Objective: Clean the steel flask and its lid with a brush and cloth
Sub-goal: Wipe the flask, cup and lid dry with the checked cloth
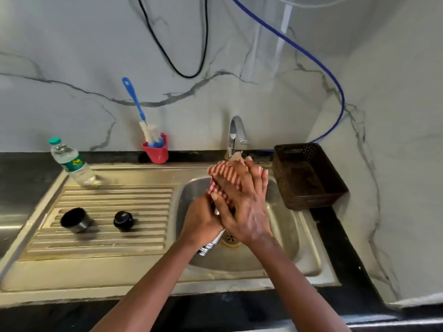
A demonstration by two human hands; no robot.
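Over the sink basin (282, 259) my left hand (203, 219) grips the steel flask (211, 245), of which only the shiny lower end shows below my wrist. My right hand (242, 207) holds a red-and-white striped cloth (225, 176) wrapped round the flask's upper part. On the ribbed drainboard (107, 238) sit the flask's cup-shaped steel cap (76, 220) and its black stopper lid (123, 220). A blue-handled bottle brush (141, 116) stands in a red holder (157, 149) against the wall.
A chrome tap (236, 133) rises behind my hands. A clear plastic water bottle with a green cap (72, 164) stands at the drainboard's back left. A dark brown perforated basket (309, 176) sits right of the basin. Black and blue cables hang on the marble wall.
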